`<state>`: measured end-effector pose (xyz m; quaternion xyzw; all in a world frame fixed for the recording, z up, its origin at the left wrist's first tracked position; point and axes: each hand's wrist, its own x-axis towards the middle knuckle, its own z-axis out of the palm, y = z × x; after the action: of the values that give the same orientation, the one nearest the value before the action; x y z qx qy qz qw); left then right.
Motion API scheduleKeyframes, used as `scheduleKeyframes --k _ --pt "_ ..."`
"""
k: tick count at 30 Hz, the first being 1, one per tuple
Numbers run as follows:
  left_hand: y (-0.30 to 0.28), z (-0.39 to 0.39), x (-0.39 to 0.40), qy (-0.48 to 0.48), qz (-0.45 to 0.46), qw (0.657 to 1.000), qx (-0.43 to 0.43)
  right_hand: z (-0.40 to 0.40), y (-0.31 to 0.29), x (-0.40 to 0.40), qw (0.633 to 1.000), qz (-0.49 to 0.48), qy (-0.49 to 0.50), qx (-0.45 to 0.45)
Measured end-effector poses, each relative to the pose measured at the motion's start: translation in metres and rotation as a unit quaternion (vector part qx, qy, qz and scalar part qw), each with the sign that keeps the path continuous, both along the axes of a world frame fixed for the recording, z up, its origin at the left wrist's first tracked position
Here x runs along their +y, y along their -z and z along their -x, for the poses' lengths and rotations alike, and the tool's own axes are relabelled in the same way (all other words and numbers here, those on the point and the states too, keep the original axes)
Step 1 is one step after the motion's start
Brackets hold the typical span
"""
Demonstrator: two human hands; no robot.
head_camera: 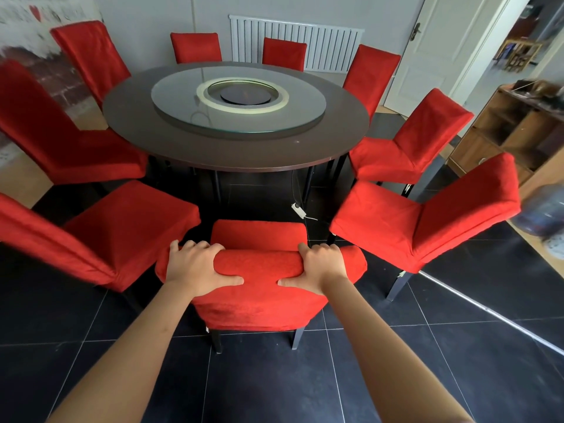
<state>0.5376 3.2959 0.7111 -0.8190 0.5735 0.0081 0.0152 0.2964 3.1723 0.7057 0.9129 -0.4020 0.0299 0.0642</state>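
Red chair [260, 300] faces table [238, 158], backrest [259, 265] crosswise, gripped

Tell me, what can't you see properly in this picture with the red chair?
Head view: fingertips of the left hand and right hand curl behind the red chair's back, out of sight.
Head view: that chair's front legs hide under its seat.
Head view: the water jug is blurred and cut off by the right edge.
Head view: items on the wooden shelf are too blurred to name.
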Motion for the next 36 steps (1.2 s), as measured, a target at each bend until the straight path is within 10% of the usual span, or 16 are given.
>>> scheduleKeyframes --k 36 --pt "0.003 0.025 -0.017 -0.011 0.002 1.000 0.007 0.024 0.003 -0.028 0.999 0.016 -0.030 0.014"
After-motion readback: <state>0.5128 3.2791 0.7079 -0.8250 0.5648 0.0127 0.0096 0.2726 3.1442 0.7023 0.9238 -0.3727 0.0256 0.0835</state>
